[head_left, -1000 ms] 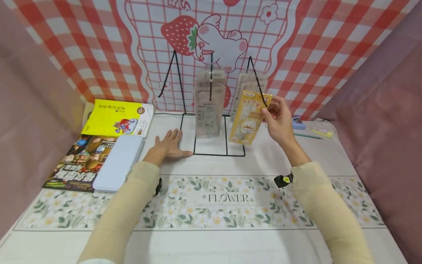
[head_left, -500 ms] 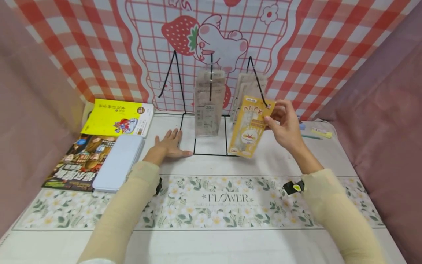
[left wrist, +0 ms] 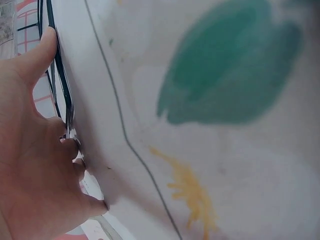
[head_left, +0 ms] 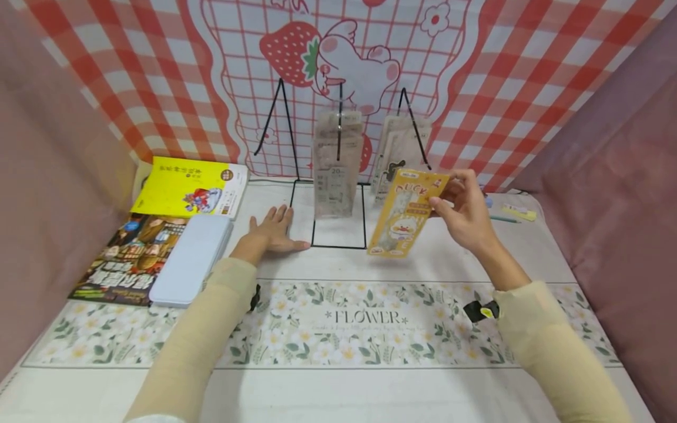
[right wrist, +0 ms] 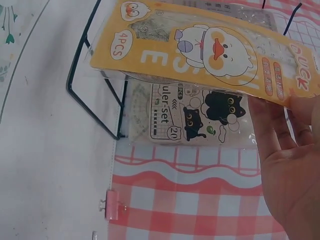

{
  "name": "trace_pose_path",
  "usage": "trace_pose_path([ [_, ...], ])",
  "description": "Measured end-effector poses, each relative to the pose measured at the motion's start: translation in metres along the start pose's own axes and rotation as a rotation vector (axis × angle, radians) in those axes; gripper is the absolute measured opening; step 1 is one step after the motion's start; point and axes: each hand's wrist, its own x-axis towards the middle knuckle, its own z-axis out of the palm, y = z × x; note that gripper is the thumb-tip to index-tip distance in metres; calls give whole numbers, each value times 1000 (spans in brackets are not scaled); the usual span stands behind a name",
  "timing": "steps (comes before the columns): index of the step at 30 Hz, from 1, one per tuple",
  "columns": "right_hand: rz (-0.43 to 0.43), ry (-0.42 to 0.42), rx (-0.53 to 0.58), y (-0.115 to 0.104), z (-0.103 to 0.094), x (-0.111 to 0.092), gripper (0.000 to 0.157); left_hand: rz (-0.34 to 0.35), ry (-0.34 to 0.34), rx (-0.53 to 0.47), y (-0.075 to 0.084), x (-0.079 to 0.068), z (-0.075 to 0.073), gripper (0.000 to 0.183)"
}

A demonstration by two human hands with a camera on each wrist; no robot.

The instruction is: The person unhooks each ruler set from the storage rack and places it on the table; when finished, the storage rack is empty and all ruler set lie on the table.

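My right hand (head_left: 465,208) pinches the upper right edge of a yellow ruler set pack (head_left: 404,214) with a duck on it. The pack hangs tilted in front of the right hook's tip (head_left: 429,167), its lower end toward me. My left hand (head_left: 272,230) rests on the table with spread fingers, its thumb at the base of the black wire rack (head_left: 338,247). Clear packs (head_left: 333,170) hang on the middle hook. More packs hang on the right one, including a ruler set with black cats (right wrist: 190,112). The left hook (head_left: 272,111) holds nothing.
At left lie a yellow book (head_left: 180,188), a dark-covered book (head_left: 121,264) and a pale blue case (head_left: 190,258). A green pencil (head_left: 505,219) and a small yellow item (head_left: 518,211) lie at right. A pink binder clip (right wrist: 112,204) grips the cloth edge.
My right hand has drawn the duck ruler set forward, down and to the right, from along the right hook to just past its tip. My left hand has stayed in place.
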Motion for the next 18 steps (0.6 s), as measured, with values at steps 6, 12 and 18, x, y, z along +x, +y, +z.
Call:
trace_pose_path([
  [6,-52,-40,71,-4,-4,-1,36,-4,8,-8,-1,0,-1,111],
  [12,13,-164,53,-2,-29,-10,31,4,13,-6,-1,1,2,111],
  [18,208,-283,-42,19,-74,-24,32,5,28,-6,0,0,3,110],
])
